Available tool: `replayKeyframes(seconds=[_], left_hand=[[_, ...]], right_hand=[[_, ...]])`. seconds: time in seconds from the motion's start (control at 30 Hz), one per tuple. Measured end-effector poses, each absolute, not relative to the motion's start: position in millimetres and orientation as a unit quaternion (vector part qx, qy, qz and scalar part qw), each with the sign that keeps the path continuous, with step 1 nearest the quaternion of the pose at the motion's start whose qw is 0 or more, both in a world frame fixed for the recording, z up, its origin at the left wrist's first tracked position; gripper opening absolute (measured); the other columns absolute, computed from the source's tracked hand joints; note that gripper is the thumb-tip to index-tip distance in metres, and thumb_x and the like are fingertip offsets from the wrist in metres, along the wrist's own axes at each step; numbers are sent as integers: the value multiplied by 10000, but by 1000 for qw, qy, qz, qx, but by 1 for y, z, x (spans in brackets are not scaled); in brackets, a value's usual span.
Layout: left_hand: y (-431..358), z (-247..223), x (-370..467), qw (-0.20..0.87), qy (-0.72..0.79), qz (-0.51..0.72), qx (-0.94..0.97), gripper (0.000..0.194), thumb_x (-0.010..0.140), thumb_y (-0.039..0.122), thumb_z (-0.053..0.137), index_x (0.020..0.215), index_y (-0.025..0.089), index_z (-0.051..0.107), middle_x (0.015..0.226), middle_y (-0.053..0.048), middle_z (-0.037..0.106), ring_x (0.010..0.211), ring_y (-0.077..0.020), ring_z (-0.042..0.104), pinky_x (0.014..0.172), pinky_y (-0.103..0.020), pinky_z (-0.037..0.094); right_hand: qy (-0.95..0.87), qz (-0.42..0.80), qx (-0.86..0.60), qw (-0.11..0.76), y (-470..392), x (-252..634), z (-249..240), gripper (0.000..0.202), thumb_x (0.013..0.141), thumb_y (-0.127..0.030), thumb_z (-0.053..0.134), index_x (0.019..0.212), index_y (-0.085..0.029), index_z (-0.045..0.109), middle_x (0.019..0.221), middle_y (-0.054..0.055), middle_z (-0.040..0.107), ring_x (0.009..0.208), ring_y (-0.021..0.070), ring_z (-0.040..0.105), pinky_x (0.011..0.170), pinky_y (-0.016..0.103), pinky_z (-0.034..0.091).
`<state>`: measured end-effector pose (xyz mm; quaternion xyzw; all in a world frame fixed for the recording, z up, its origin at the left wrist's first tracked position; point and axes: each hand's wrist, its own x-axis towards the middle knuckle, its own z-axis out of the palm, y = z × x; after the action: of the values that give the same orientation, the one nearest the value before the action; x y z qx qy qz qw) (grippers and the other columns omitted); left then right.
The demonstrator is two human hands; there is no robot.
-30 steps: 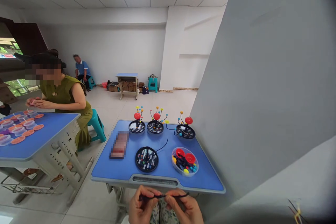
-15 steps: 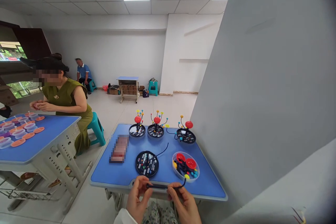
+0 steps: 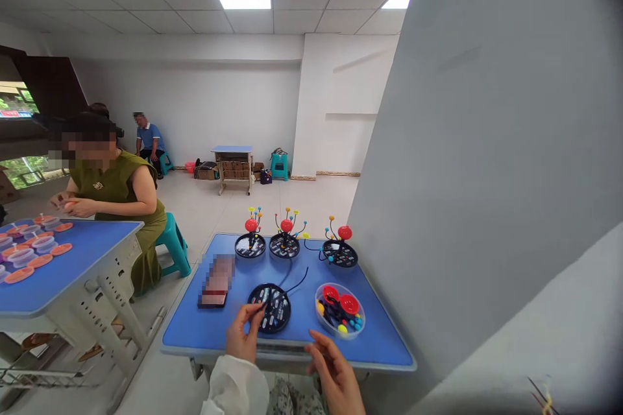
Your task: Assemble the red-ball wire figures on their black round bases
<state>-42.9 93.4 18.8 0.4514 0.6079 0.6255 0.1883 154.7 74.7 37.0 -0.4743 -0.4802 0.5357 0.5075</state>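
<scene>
bright ceiling panels, dark vignetted right edge

From the head, close behind the near edge of the tabletop (image 3: 302, 321), we look forward and down.

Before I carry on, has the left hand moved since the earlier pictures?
Yes, forward. Judged against the black disc on the desk, the left hand was short of the near edge; now its fingertips reach over the left part.
</scene>
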Motion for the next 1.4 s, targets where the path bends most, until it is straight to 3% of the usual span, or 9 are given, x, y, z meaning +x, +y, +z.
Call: replayKeyframes(seconds=[0.27,0.4,0.53,0.6,0.7,0.77,0.87,1.1,1.4], left_hand=[[135,24,-41,135,647,615,430,280,801,499,605,847,261,745,866,-49,825,881,-251,759,798,-335,566],[143,23,-34,133,657,600,437,255,799,466,605,878,284,765,870,-33,827,903,-247,751,836,-352,555],[145,23,-34,148,647,597,450,248,805,451,600,877,283,766,860,-19,827,869,-231,756,828,-343,567],[146,24,-35,158,636,600,459,247,808,435,594,864,267,766,852,-20,827,863,-225,759,802,-325,580],[147,26,-37,171,621,603,471,258,815,403,577,860,236,770,843,-33,826,846,-223,763,743,-302,594],[147,27,-39,174,618,601,476,256,813,393,582,862,231,774,834,-37,825,821,-221,764,713,-296,596],[148,28,-42,172,620,593,483,246,798,398,605,854,228,774,810,-40,821,772,-220,759,696,-304,595],[148,24,-43,151,653,557,491,233,811,396,598,828,228,759,860,-54,814,826,-233,744,772,-344,573],[140,9,-50,107,725,468,493,116,769,308,662,739,243,753,811,-70,759,843,-276,697,799,-393,529]], right_hand=[[-537,546,-430,478,72,145,18,491,800,-613,653,1063,-206,736,879,69,754,681,211,692,684,323,574],[-602,485,-424,472,85,135,29,412,882,-506,584,1148,-219,713,1049,114,762,985,273,700,853,368,565],[-632,450,-388,498,116,116,48,389,865,-418,597,1214,-273,685,1264,92,698,1212,266,601,1078,424,428],[-585,515,-370,505,136,102,53,432,809,-410,654,1218,-273,665,1258,80,702,1140,245,642,1034,403,463],[-483,610,-381,499,164,80,55,454,740,-445,707,1138,-233,666,1050,69,760,773,195,701,727,321,557],[-460,624,-389,497,179,69,55,391,728,-475,705,1014,-209,691,893,44,755,631,158,651,556,252,497],[-446,634,-393,495,193,61,53,337,688,-495,729,838,-197,691,724,-2,698,513,108,551,429,197,360],[-452,635,-416,468,201,58,46,310,613,-460,768,715,-184,671,551,-54,596,410,75,438,375,193,239],[-542,532,-469,450,203,56,29,132,650,-300,724,672,-190,653,541,-45,649,363,104,503,384,224,353]])
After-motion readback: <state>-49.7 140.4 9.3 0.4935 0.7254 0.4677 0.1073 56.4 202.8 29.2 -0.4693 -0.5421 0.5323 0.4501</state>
